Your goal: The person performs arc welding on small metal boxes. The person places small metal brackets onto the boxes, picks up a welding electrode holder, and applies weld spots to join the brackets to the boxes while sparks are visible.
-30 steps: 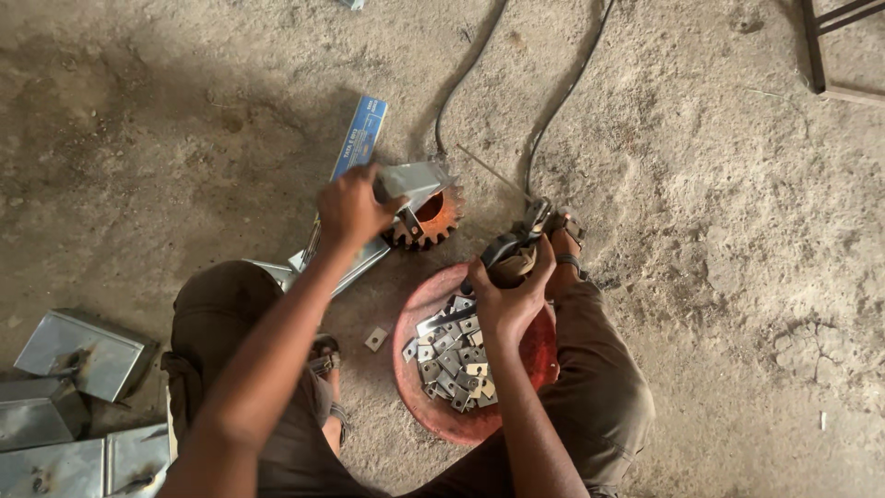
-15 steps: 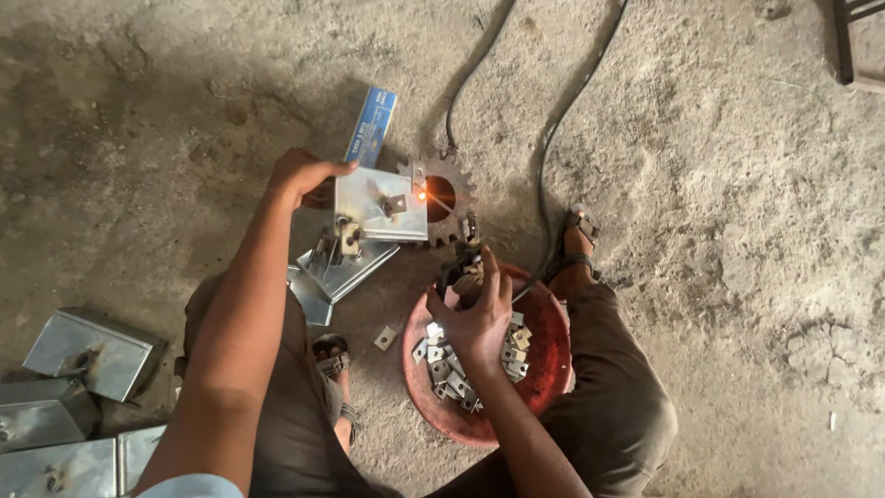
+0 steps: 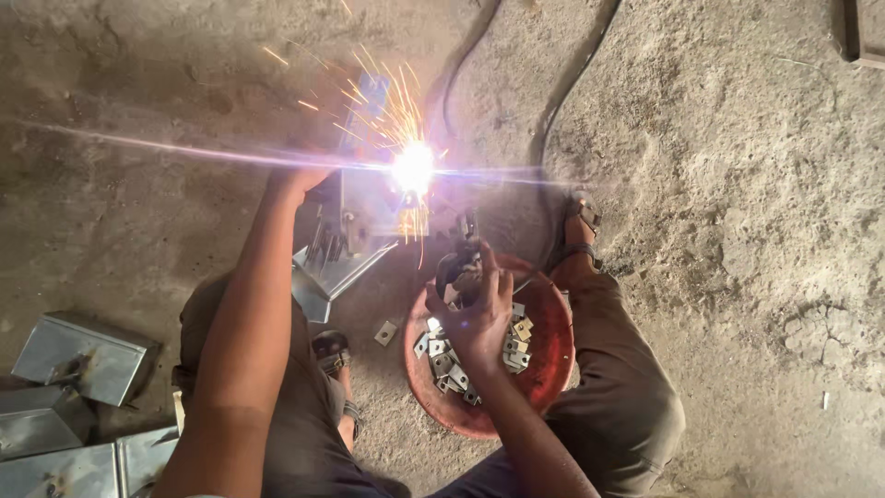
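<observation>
Left hand [image 3: 300, 180]: closed on metal box [image 3: 355, 217], held at the arc [image 3: 412, 168].
Right hand [image 3: 475, 309]: gripped around holder [image 3: 461, 267], over red bowl [image 3: 553, 355].

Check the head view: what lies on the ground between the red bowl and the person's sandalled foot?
In the head view, one small flat metal piece lies on the dirt floor between the red bowl and the sandalled foot, touching neither.

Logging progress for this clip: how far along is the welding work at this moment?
Done, apparently: several folded sheet-metal boxes lie at lower left. In hand: the left hand steadies a metal box piece while the right hand grips the electrode holder, with a bright arc throwing sparks. Left: many small metal tabs wait in the red bowl; one tab lies on the ground.
</observation>
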